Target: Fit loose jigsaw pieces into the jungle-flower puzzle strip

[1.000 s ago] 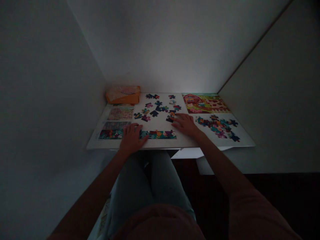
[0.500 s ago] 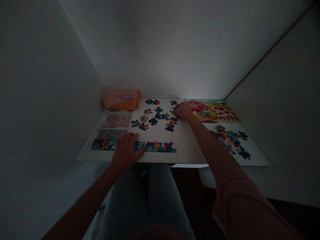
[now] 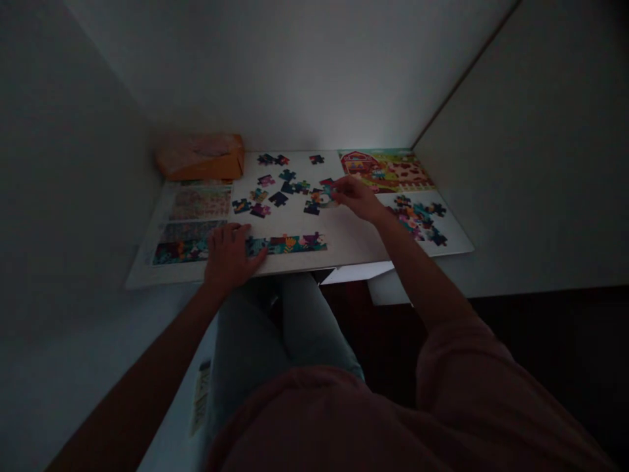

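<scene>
A puzzle piece (image 3: 327,185) is pinched in the fingertips of the right hand (image 3: 361,198), at the right side of the loose pieces (image 3: 278,198) on the white desk (image 3: 356,231). The left hand (image 3: 228,255), unclenched, lies across the joined strip (image 3: 289,244), with an orange box (image 3: 223,167) beyond, far left

A lane seems open between loose pieces (image 3: 278,198) and the puzzle strip (image 3: 289,244)
</scene>
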